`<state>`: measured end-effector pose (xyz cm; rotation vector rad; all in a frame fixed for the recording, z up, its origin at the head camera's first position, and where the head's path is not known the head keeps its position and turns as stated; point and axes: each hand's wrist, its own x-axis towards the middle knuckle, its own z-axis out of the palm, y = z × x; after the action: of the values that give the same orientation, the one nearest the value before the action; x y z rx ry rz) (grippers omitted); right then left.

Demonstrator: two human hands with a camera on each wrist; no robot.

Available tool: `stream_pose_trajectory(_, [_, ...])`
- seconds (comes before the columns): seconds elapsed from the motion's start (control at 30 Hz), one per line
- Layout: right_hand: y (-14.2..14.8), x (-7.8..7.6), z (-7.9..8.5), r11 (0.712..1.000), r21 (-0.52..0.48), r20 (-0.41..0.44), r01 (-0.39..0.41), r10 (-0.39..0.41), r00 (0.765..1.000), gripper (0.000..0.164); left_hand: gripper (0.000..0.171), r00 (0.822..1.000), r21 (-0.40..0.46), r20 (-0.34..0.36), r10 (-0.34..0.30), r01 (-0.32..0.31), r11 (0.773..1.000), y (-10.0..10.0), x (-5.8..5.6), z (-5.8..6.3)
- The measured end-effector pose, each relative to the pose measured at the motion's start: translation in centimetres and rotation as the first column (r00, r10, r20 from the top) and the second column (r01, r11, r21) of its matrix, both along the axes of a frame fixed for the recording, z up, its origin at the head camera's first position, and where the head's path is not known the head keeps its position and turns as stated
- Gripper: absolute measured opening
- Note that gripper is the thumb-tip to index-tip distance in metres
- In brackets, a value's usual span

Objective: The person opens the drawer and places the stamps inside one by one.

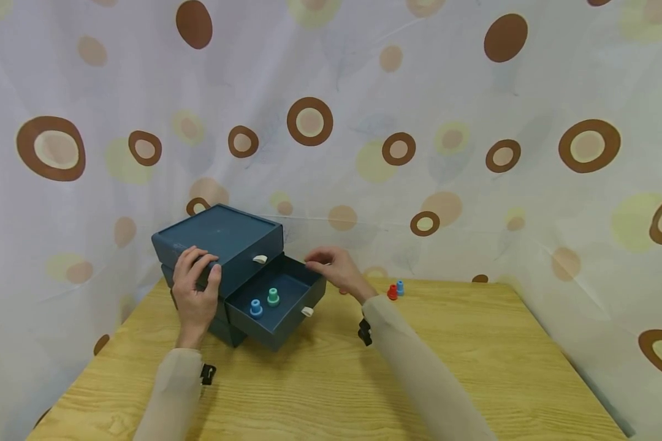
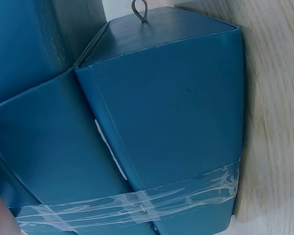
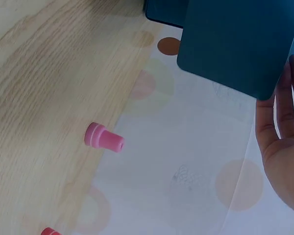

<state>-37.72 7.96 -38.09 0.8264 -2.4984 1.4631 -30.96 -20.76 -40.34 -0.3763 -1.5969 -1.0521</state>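
A dark blue drawer unit [image 1: 220, 236] stands on the table, its second drawer [image 1: 300, 327] pulled out. Inside that drawer are a small blue peg-shaped piece [image 1: 256, 309] and a green one [image 1: 273, 298], both upright. My left hand [image 1: 194, 294] rests on the unit's near top edge with fingers spread. My right hand [image 1: 336, 269] is at the drawer's far right rim, fingertips over it; in the right wrist view its fingers [image 3: 284, 110] reach up beside the drawer wall. Whether anything lies between thumb and fingers is hidden.
A red piece [image 1: 393, 292] and a blue piece [image 1: 400, 288] stand at the table's back edge, right of my right hand. A pink piece [image 3: 104, 137] stands closer to the unit. Clear tape [image 2: 186, 193] wraps the unit's side. Behind hangs a patterned curtain [image 1: 342, 67].
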Motion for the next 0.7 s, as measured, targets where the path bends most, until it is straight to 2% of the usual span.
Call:
stream_pose_trajectory(0.13, [0.7,-0.3,-0.4,0.999,-0.043,0.012,-0.012,0.013,1.000,0.017,0.017,1.000,-0.008,0.007,0.007,-0.007,1.000,-0.4,-0.4,-0.3])
stream_pose_trajectory(0.23, [1.2,-0.4,-0.7,0.994,-0.108,0.044,-0.023,0.028,0.999,0.019,0.017,1.000,-0.008,0.016,0.004,-0.003,1.000,-0.2,-0.3,-0.1])
stream_pose_trajectory(0.33, [1.7,0.3,-0.3,0.988,-0.152,0.076,-0.027,0.039,0.996,0.020,0.017,1.000,-0.002,0.026,-0.005,0.005,1.000,0.1,0.0,0.3])
stream_pose_trajectory(0.47, [2.4,0.8,-0.2,0.987,-0.160,0.110,-0.021,0.039,0.993,0.021,0.017,1.000,0.001,0.025,-0.011,0.011,1.000,0.0,0.1,0.2])
stream_pose_trajectory(0.7, [4.0,-1.5,-3.7,0.980,-0.190,0.161,0.060,-0.029,0.986,0.021,0.018,0.999,-0.006,0.045,-0.011,0.011,1.000,-0.7,-0.5,-0.4])
